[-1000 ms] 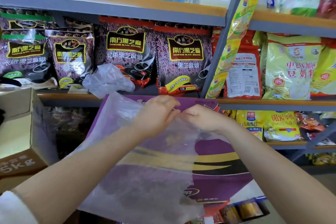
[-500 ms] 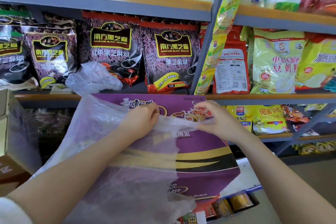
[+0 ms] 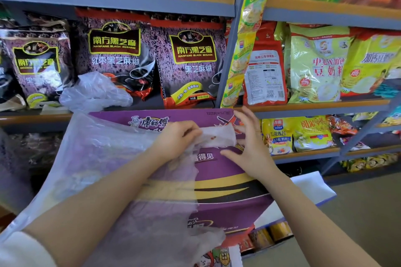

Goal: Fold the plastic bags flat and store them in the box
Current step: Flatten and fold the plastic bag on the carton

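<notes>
Both hands meet at the far top corner of a see-through plastic bag (image 3: 112, 171) that lies spread on a purple carton (image 3: 227, 182). Left hand (image 3: 176, 140) has its fingers curled over a narrow strip of the bag, maybe a handle, and pinches it down. Right hand (image 3: 249, 147) is spread out with straight fingers and touches the end of that same strip, just beside the left hand.

From the hands, the bag runs back toward the person and off to the left. Its long side goes from the far corner under the hands down to the near edge by the left sleeve. So most of the bag lies under and beside the left arm, and only the small strip reaches the right hand. The left hand is nearer to the big part of the bag.

I think the next fold has to bring the strip over to the left, onto the wide part.

Another crumpled plastic bag (image 3: 95, 91) waits on the shelf (image 3: 34, 116) behind, well apart from the hands. I cannot tell for sure which box is for storing.
</notes>
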Action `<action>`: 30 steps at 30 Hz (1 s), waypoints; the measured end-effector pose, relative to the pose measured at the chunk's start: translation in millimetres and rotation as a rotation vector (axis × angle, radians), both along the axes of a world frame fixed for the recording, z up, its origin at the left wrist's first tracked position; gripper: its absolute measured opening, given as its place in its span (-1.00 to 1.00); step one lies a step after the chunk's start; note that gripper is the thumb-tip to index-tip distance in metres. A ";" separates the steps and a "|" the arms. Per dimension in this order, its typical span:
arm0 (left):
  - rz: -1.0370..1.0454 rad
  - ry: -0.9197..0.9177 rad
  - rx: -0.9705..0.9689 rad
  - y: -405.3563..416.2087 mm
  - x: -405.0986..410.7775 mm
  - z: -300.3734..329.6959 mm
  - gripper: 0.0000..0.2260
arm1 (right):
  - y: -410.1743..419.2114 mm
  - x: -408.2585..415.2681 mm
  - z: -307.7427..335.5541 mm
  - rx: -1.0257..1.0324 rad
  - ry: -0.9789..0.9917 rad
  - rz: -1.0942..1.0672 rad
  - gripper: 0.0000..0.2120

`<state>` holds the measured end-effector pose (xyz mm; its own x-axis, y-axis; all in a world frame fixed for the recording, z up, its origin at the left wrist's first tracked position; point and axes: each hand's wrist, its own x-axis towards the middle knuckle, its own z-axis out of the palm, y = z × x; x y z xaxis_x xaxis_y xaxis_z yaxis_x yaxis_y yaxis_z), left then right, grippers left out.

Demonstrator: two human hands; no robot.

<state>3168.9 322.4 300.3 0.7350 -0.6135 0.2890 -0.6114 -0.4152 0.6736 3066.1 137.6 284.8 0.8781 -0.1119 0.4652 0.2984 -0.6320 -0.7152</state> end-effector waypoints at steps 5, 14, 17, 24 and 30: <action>0.022 0.029 -0.018 -0.4 0.4 0.3 -0.71 | 8.1 8.0 6.5 -0.129 -0.160 -0.241 -0.78; -0.026 -0.099 -0.025 6.9 2.6 -9.3 -0.68 | 3.5 16.8 26.9 1.121 0.397 0.075 -0.90; -0.057 -0.168 0.044 14.9 6.7 -9.0 -0.53 | -6.9 17.0 28.9 1.170 0.575 0.094 -0.78; -0.093 -0.362 0.251 37.3 21.0 -10.8 -0.45 | -18.0 22.5 55.8 -0.227 0.683 0.132 -0.60; 0.009 -0.331 0.464 60.8 35.1 -0.1 -0.59 | -9.6 39.7 52.0 -0.746 0.702 -0.188 -0.74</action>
